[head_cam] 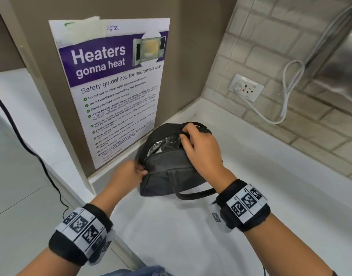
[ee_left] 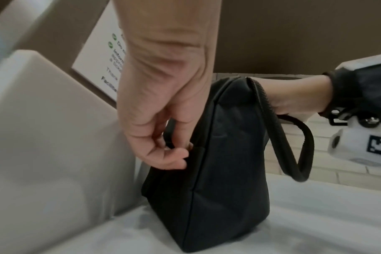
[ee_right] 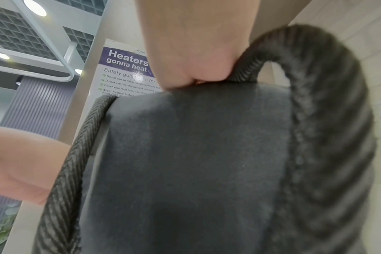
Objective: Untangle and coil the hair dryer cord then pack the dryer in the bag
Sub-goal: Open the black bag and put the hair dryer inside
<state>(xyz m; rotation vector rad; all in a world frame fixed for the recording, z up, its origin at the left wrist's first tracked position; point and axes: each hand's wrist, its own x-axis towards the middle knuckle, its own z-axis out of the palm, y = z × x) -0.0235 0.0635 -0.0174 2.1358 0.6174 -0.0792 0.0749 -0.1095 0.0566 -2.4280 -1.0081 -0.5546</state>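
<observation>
A dark grey zip bag (head_cam: 167, 170) (ee_left: 218, 154) (ee_right: 196, 154) with strap handles stands on the white counter (head_cam: 191, 236) by the wall. Its top is partly unzipped and shows a silver lining with something dark inside (head_cam: 167, 144); I cannot tell if that is the dryer. My left hand (head_cam: 134, 172) (ee_left: 163, 151) pinches the bag's left end at the zip. My right hand (head_cam: 197, 144) (ee_right: 191, 72) reaches over the top, its fingers curled on the bag's upper rim. No cord shows.
A microwave safety poster (head_cam: 115, 86) hangs on the brown wall just left of the bag. A wall socket (head_cam: 245, 87) with a white cable (head_cam: 286, 92) sits on the tiled wall behind. A black cable (head_cam: 31, 152) trails on the floor at left.
</observation>
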